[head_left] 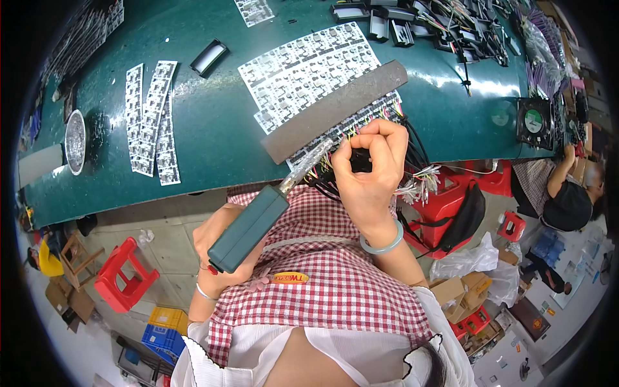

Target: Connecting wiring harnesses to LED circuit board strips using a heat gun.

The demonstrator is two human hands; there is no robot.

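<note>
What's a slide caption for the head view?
Left hand grips a dark-green boxy tool with metallic tip; right hand is pinched at thin multicoloured wires beside a long flat brown bar.

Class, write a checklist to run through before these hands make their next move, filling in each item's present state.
1. Tool grip: left hand wraps the green tool. Ok.
2. Aim: metal tip points toward the wired boards beside the right hand. Ok.
3. Pinch: whether the right fingertips hold a wire is too small to see. Cannot tell.
4. Bar: the grey-brown bar lies across the boards. Ok.
5. Wires kept on the bench: white-ended wires hang past its edge. Not ok.
6. Tip heat: not visible. Cannot tell.
</note>
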